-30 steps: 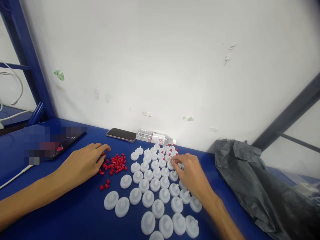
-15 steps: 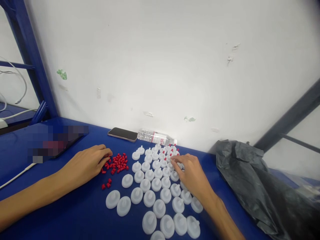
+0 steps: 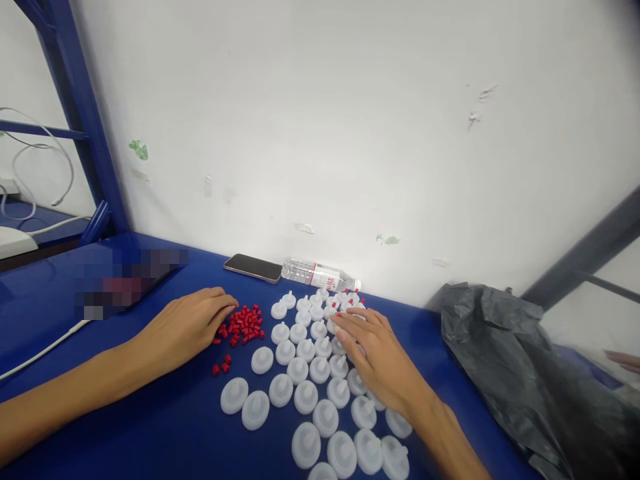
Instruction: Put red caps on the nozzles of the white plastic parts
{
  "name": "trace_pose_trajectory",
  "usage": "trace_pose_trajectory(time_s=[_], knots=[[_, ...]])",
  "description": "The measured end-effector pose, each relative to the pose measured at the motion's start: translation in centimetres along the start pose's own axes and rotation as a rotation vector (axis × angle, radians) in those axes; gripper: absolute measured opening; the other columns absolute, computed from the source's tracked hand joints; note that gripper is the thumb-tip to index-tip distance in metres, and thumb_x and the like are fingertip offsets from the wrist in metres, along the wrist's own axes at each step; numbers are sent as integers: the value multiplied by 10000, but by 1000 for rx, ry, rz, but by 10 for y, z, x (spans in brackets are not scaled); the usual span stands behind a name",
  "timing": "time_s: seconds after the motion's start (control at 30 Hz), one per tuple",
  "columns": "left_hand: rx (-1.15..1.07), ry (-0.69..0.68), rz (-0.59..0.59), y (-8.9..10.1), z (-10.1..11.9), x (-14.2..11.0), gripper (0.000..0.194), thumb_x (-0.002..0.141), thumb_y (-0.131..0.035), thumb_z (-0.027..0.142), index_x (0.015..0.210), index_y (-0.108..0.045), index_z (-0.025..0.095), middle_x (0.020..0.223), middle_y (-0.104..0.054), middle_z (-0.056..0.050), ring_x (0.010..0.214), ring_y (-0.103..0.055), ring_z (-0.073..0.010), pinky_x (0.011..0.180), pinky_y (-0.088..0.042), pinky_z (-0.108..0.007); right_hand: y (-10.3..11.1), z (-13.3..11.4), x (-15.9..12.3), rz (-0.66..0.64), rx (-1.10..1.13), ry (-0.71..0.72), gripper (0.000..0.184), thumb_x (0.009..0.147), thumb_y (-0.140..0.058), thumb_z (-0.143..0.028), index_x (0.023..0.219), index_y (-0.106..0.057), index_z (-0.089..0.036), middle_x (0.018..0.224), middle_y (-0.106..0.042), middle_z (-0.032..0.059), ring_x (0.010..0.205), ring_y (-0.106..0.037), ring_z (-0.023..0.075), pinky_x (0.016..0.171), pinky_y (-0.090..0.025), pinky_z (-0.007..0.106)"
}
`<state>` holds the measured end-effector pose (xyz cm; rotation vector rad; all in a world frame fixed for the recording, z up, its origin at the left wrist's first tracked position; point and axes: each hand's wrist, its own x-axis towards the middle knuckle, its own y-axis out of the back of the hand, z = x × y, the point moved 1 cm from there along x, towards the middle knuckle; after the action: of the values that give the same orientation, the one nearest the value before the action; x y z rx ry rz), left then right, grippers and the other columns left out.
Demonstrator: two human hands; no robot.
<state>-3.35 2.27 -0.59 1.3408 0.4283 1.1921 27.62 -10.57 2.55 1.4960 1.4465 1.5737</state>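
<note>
My left hand (image 3: 193,327) rests at the left edge of a pile of small red caps (image 3: 245,323). Its fingers are curled together, and whatever they hold is hidden. My right hand (image 3: 380,350) reaches over several white discs with upright stems (image 3: 306,397). Its fingers stretch leftward, with the thumb apart, and the tips are at a white disc (image 3: 332,326) with red at its stem. I cannot tell whether they grip it. Other discs at the back carry red tips on their stems; the nearer ones show bare stems. The right hand covers some discs.
A phone (image 3: 253,267) and a lying water bottle (image 3: 320,274) are by the wall. To the left is a partly blurred dark device (image 3: 160,277) with a white cable (image 3: 45,348). A black plastic bag (image 3: 493,340) bounds the right side. Another hand (image 3: 625,361) shows at the far right.
My right hand has shifted left across the discs and its fingers have straightened. My left hand's fingers have drawn closer together at the caps. The camera view has turned slightly left.
</note>
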Motion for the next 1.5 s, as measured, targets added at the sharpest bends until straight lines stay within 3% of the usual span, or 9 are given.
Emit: trace_pose_trajectory(time_s=[0.2,0.37,0.6,0.83,0.93,1.07,1.17,1.23,1.5], knots=[[-73,-252,194,18,26,-11,321,855,-401,473,995,-679,390,941,-755,39,874,-686,-198,738,-560,-314,5,-18,4,196,64,-8,307,972,-414,-254,1247,-552,-260,1225,-582,82,1122,-562,234,959,-491,434],[-132,-441,173,23,49,-27,305,828,-560,509,1128,-593,462,927,-764,53,797,-686,-194,596,-589,-288,-2,-66,8,181,128,206,328,927,-466,-158,1245,-489,-237,1136,-650,64,1046,-606,222,943,-522,391],[-137,-612,23,17,51,-41,86,834,-604,418,908,-586,457,753,-720,70,623,-666,-186,469,-568,-300,-7,-96,8,260,124,449,434,915,-516,-141,1322,-389,-218,1040,-704,26,926,-648,202,839,-576,349],[-253,-536,-51,10,53,-48,195,846,-540,355,922,-628,512,756,-744,72,640,-670,-202,532,-581,-320,-6,-99,9,235,114,473,396,938,-510,-187,1314,-385,-191,965,-721,14,929,-641,198,834,-576,347],[-486,-295,-18,10,54,-48,270,885,-414,401,753,-639,470,637,-697,86,566,-619,-197,519,-567,-311,1,-95,9,241,71,486,332,929,-509,-161,1256,-455,-185,981,-714,20,943,-632,204,855,-562,346],[-711,43,73,22,42,-30,463,905,-298,461,462,-347,337,430,-358,117,384,-361,-133,339,-385,-275,15,-56,8,398,15,274,292,923,-506,-128,1187,-527,-253,1053,-683,17,1034,-609,174,895,-528,297],[-506,33,241,31,27,-10,423,869,-336,534,504,-339,321,505,-337,130,456,-352,-110,411,-352,-257,17,-18,6,374,18,49,208,953,-484,-218,1137,-571,-263,1106,-656,31,1067,-592,198,944,-489,371],[-370,39,230,29,19,1,393,859,-318,537,538,-378,318,501,-367,132,476,-386,-115,446,-355,-254,14,-1,4,305,0,-28,237,979,-424,-247,1143,-593,-269,1150,-641,41,1081,-589,209,934,-487,391],[9,-55,176,3,6,4,350,790,-346,481,831,-670,356,873,-741,29,839,-648,-226,717,-505,-353,-2,4,3,85,-58,5,373,998,-375,-291,1343,-512,-253,1322,-602,58,1263,-492,236,1086,-366,483]])
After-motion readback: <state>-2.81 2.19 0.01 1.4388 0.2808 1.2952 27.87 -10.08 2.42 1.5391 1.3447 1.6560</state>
